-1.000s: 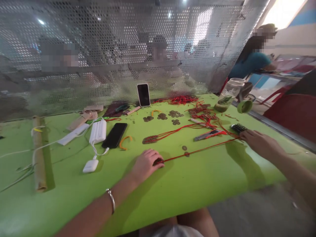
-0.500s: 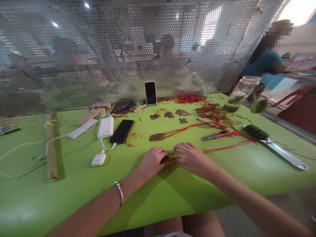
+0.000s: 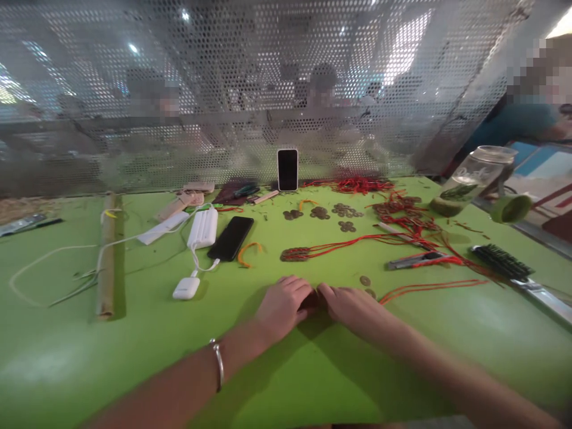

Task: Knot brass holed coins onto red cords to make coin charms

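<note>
My left hand (image 3: 286, 304) lies low over the table, fingers curled round a small dark thing that is mostly hidden, with red cord leading to it. Close against it, my right hand (image 3: 353, 307) is closed, thumb and fingertips pinched at the same spot. A doubled red cord (image 3: 429, 288) comes out beside the right hand and trails right. Loose round coins (image 3: 365, 280) lie just beyond the right knuckles. Farther back rests a bundle of coins laced with red cord (image 3: 295, 254), its long ends stretching right.
Small coin groups (image 3: 319, 213) and a red cord pile (image 3: 361, 185) lie toward the back. A utility knife (image 3: 417, 261), hairbrush (image 3: 504, 262) and glass jar (image 3: 478, 179) stand right. Left are a black phone (image 3: 231, 238), white power bank (image 3: 202, 227) and bamboo tube (image 3: 106, 262).
The view has turned slightly left. My hands have come together, and my right hand has closed. Loose coins now show beyond it, and the trailing cord's end has drawn in toward the hands.
</note>
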`<state>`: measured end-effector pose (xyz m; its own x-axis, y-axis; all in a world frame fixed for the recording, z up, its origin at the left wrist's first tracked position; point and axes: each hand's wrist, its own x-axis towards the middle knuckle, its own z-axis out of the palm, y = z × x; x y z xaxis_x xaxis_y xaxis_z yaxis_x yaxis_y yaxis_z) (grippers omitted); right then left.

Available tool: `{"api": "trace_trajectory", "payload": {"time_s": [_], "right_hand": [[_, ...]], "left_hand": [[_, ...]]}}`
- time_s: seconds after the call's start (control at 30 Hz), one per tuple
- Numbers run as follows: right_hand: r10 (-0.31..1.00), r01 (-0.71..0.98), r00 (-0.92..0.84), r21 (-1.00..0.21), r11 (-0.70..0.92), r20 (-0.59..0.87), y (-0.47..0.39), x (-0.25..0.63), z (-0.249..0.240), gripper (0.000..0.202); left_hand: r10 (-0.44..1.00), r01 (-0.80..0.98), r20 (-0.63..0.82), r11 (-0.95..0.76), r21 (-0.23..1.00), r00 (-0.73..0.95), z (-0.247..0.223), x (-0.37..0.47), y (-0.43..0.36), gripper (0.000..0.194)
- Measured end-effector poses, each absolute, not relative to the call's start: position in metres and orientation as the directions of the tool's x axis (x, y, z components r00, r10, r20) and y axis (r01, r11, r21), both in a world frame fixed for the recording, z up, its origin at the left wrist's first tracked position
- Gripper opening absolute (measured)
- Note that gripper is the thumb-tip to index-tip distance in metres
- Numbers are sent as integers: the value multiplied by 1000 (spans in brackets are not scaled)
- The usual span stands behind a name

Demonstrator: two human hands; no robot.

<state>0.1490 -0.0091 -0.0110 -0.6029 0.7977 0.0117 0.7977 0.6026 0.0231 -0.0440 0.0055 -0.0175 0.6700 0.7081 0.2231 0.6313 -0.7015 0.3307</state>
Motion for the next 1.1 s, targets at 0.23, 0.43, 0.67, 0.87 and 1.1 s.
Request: {"api": "trace_trajectory", "payload": {"time_s": [0.23, 0.43, 0.67, 0.87, 1.1], "right_hand": [[737, 741, -670, -17, 672, -86, 5, 150, 1, 10], [632, 633, -774, 9, 774, 32, 11, 157, -11, 13], [592, 608, -767, -13, 794, 248, 14, 170, -18, 21], [567, 601, -730, -37, 799, 381, 14, 174, -15, 27], [609, 609, -686, -145, 780, 398, 11, 174, -14, 32]], "left_hand": [[701, 638, 232, -711, 295, 674, -17, -50, 8, 21], [714, 652, 231, -699, 292, 661, -13, -50, 7, 22], [725, 652, 273, -688, 320, 632, -11, -55, 8, 30], [696, 626, 410, -715, 312, 590, -7, -55, 9, 18], [676, 616, 462, -728, 300, 574, -4, -55, 6, 28]]}}
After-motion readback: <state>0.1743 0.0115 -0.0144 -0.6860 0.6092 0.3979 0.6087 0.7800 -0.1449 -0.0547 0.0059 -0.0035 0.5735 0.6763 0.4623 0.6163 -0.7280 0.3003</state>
